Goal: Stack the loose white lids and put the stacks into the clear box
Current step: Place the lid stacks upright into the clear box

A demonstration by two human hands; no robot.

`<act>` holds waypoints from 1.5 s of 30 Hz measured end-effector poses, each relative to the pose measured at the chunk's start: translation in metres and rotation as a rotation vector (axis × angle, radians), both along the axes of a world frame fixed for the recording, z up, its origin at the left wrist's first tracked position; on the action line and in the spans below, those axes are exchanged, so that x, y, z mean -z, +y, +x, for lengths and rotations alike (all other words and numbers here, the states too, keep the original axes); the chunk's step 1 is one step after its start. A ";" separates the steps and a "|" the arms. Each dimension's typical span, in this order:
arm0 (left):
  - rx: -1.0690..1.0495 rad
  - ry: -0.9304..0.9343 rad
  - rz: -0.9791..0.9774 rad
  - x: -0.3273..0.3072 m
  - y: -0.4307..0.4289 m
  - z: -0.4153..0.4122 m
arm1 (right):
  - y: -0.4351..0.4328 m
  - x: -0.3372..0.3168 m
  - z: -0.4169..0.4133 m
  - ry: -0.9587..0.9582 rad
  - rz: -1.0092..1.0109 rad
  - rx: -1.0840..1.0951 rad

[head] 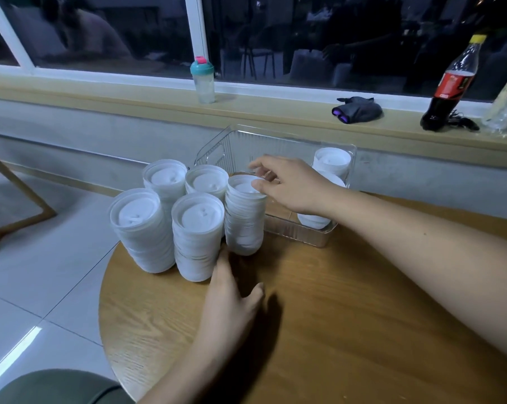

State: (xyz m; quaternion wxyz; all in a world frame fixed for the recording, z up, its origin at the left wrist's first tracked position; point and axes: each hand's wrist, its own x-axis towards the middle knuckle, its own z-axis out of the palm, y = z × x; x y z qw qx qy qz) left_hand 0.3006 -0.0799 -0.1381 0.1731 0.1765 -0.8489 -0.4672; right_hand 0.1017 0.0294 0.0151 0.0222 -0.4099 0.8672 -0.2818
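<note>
Several tall stacks of white lids stand on the round wooden table (319, 316), left of the clear box (234, 138). My right hand (293, 185) grips the top rim of the rightmost stack (243, 220) with thumb and fingers. At the foot of that stack my left hand (232, 290) reaches in with straight fingers, touching the neighbouring front stack (198, 237). Further stacks stand at the front left (143, 228) and at the back (165, 179) (207, 180). Inside the box one stack stands upright at the far right (332, 161); another (313, 220) lies partly hidden behind my right wrist.
On the window ledge behind the box stand a teal-lidded shaker bottle (202, 80), a dark folded cloth (357, 109), a cola bottle (450, 88) and a clear bag (505, 106). A wooden chair leg (22, 196) is on the tiled floor at left.
</note>
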 end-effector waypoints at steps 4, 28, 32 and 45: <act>-0.034 -0.037 -0.002 0.000 0.001 -0.016 | 0.003 -0.002 -0.001 -0.022 0.054 0.003; -0.117 0.048 -0.063 -0.007 0.014 -0.059 | 0.039 -0.014 0.013 0.056 0.134 -0.167; -0.096 0.104 -0.041 -0.008 0.014 -0.055 | 0.046 -0.016 0.013 0.101 0.217 -0.174; -0.056 0.297 0.102 -0.055 0.035 -0.062 | 0.071 -0.070 0.004 0.229 0.130 -0.112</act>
